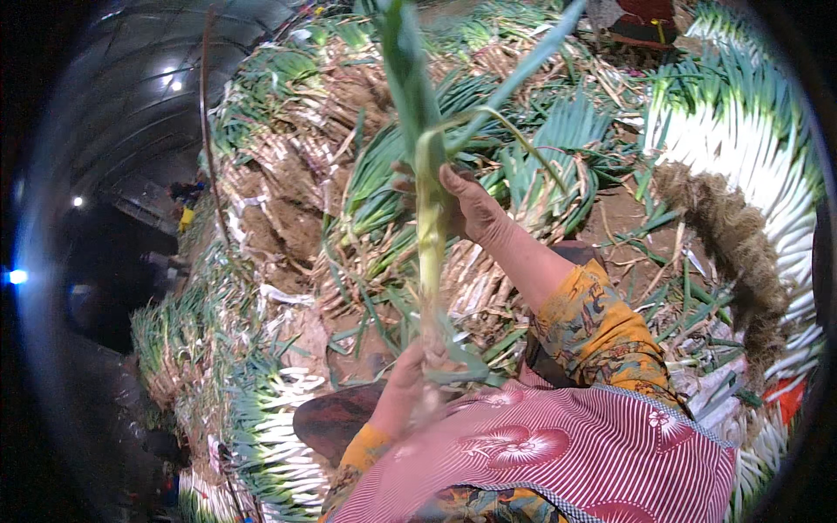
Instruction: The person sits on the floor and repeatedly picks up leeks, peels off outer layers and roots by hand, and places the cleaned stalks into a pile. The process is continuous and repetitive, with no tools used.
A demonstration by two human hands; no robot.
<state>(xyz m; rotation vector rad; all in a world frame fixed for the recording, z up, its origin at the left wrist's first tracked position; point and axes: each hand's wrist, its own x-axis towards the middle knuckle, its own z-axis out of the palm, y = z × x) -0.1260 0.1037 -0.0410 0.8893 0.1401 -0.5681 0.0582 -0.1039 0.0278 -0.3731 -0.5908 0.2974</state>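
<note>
Upright in front of me stands one long green onion (431, 255), its broad green leaves rising past the top of the view. My right hand (472, 202) grips it around the pale upper stalk, thumb on the near side. Down at the lower end, my left hand (407, 376) closes on the stalk close to my striped apron (575, 431). Blur covers that lower end, so the root is hard to make out. A loose leaf (461, 372) bends out beside the left hand, and a yellowed leaf (523, 140) hangs from the stalk near the right.
Untrimmed green onions with soil (288, 189) lie heaped ahead. White-stalked onions with bushy roots (732, 150) are stacked at right, and another cleaned row (288, 405) lies at left. Leaf scraps litter the soil. A thin pole (206, 118) stands at left; another person's shoe (644, 29) shows far ahead.
</note>
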